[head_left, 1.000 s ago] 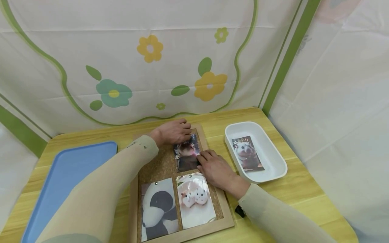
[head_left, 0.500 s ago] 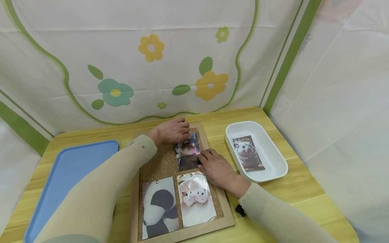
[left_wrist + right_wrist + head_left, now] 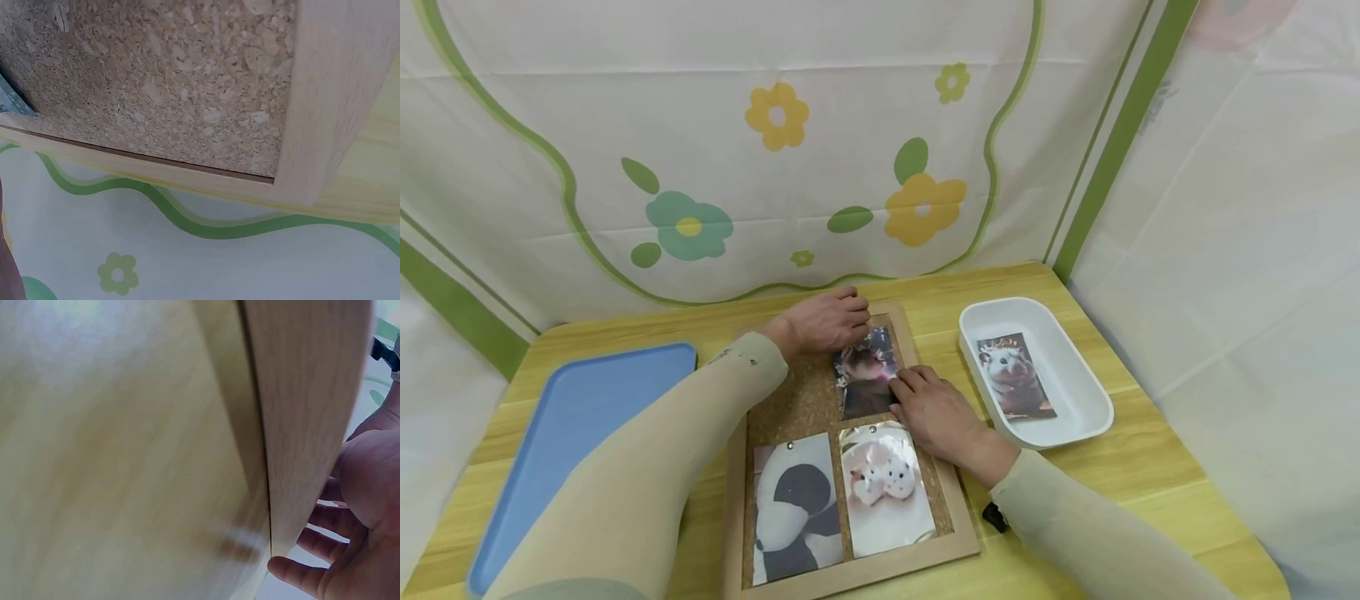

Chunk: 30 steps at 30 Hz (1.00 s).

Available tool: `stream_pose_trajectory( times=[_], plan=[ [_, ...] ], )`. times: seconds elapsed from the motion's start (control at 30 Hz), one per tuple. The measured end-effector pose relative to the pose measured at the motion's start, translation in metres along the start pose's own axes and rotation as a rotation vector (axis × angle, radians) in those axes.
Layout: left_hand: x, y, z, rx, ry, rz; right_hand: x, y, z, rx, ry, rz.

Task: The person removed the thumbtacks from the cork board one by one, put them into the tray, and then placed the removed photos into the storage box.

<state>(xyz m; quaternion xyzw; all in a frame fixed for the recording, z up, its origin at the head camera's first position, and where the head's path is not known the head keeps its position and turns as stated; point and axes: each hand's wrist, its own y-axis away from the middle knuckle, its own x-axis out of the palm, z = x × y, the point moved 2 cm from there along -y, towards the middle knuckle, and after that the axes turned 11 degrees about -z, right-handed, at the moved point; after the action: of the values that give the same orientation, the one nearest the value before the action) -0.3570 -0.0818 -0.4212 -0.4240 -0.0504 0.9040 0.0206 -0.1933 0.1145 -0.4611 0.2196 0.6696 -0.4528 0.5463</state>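
Nearest, a grey photo (image 3: 797, 512) and a pink photo (image 3: 883, 496) are pinned side by side on the board (image 3: 895, 564). At left, the tray (image 3: 595, 400) is set. Above the pink photo, the dark photo (image 3: 868, 387) is touched at its right edge by the right hand (image 3: 936, 421), fingers relaxed. Its top is covered by the left hand (image 3: 827, 322), fingers curled; whether anything is pinched cannot be told. Behind, a flowered curtain (image 3: 850, 50) is hung.

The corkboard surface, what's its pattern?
The corkboard surface is speckled brown, clearest in the left wrist view.
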Motion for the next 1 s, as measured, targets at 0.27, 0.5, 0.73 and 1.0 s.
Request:
stream_pose_trajectory(
  times=[0.27,0.5,0.73,1.0],
  plan=[
    [-0.001,0.006,-0.002,-0.029,0.011,-0.017,0.000,-0.001,0.000,0.003,-0.007,0.011],
    [-0.002,0.014,-0.004,-0.055,0.040,-0.032,0.002,-0.003,-0.002,-0.008,0.005,0.020],
    [-0.006,0.023,-0.004,-0.092,0.066,-0.037,0.001,-0.004,-0.004,-0.013,-0.027,0.014],
    [-0.011,0.033,-0.001,-0.139,0.071,-0.060,0.004,-0.003,-0.010,-0.047,0.007,-0.001]
  ],
)
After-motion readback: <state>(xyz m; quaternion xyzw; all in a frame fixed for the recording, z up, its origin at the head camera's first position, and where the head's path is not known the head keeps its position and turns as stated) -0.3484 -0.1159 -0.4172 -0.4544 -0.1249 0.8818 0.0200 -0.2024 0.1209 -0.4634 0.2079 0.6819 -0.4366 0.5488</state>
